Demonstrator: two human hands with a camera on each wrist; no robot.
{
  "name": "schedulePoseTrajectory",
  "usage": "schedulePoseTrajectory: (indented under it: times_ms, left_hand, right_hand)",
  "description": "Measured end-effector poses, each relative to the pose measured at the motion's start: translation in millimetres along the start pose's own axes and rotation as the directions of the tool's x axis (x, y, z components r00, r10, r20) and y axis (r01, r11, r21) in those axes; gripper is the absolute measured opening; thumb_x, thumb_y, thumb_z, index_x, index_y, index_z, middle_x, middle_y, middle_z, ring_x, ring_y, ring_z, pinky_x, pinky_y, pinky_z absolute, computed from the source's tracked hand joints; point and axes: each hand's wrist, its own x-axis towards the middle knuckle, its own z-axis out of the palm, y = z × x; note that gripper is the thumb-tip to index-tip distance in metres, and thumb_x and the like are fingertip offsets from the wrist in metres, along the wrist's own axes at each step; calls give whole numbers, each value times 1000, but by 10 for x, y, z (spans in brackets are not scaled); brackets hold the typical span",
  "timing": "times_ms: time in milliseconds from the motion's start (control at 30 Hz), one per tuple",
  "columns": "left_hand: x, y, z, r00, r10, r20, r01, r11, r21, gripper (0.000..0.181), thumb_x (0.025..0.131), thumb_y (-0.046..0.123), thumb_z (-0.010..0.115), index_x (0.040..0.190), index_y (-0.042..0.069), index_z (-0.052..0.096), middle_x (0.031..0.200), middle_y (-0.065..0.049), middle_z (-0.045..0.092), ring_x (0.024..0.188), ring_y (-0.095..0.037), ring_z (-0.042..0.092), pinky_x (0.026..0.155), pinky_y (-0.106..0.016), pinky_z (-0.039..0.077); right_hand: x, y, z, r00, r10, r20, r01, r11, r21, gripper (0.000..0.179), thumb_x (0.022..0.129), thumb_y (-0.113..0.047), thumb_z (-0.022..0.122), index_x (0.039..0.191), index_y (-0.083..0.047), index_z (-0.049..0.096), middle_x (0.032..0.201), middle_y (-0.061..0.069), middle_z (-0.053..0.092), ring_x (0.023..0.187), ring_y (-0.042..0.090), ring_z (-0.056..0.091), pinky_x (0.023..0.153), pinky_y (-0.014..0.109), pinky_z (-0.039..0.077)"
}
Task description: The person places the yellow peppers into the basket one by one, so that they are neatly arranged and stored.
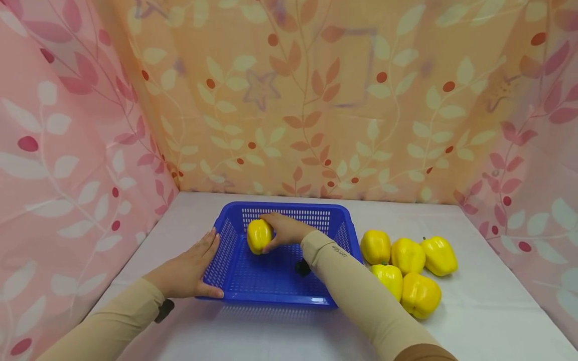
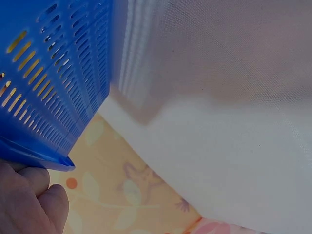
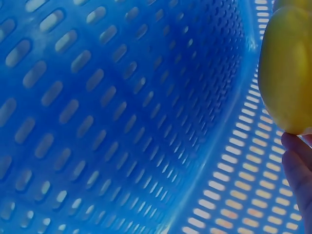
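Observation:
In the head view, my right hand (image 1: pixel 289 229) grips a yellow bell pepper (image 1: pixel 259 236) inside the blue plastic basket (image 1: pixel 282 300), near its left wall. The right wrist view shows part of that pepper (image 3: pixel 287 73) with fingertips (image 3: pixel 296 168) at its lower end. Whether the pepper touches the basket floor, I cannot tell. My left hand (image 1: pixel 187 268) rests on the basket's near left corner, its fingers extended along the left rim and its thumb on the front rim. The left wrist view shows the slotted wall (image 2: pixel 63 68) beside that hand (image 2: pixel 31 200).
Right of the basket, several yellow bell peppers (image 1: pixel 408 255) lie grouped on the white-covered table (image 1: pixel 483 306). Leaf-patterned cloth (image 1: pixel 289 100) hangs behind and along both sides. My right forearm (image 1: pixel 361 291) crosses the basket's right rim.

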Motion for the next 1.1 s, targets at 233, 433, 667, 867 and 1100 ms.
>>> schedulePoseTrajectory:
  times_ms: [233,433,667,867,1100]
  left_hand:
    - [-10,-22,12,1000,0,-1,0,1000,5,126,62,84,45,143,-7,13,150,-25,4,137,-38,12,106,-50,23]
    - [-10,-9,5,1000,-8,11,7,1000,5,126,61,84,44,143,-7,13,150,-25,5,137,-38,12,106,-50,23]
    - [-4,6,-8,1000,-8,14,8,1000,-1,126,61,84,45,143,-7,12,150,-25,4,137,-39,12,106,-51,22]
    - [3,8,-6,1000,-2,2,2,1000,-4,126,61,83,46,143,-8,14,149,-26,5,136,-39,13,106,-51,23]
    - [1,33,-34,1000,-11,13,11,1000,-17,125,62,82,49,143,-7,15,149,-26,5,136,-40,13,106,-51,23]
  right_hand:
    - [24,35,10,999,38,-11,-38,999,11,92,67,-37,81,139,-3,34,130,9,47,118,20,44,105,30,31]
    - [45,35,47,1000,18,9,-18,1000,11,87,68,-36,81,137,-5,37,126,8,50,114,19,46,103,29,34]
    - [59,17,94,999,38,4,-38,999,-15,82,67,-37,81,133,-9,40,120,7,51,107,17,48,98,27,37]
    - [51,25,141,997,74,25,-73,997,-24,84,68,-39,80,136,-11,40,117,7,50,102,17,49,96,29,40]
    - [42,19,135,995,77,66,-77,997,-9,89,69,-41,78,140,-10,35,125,9,47,108,17,47,98,29,38]
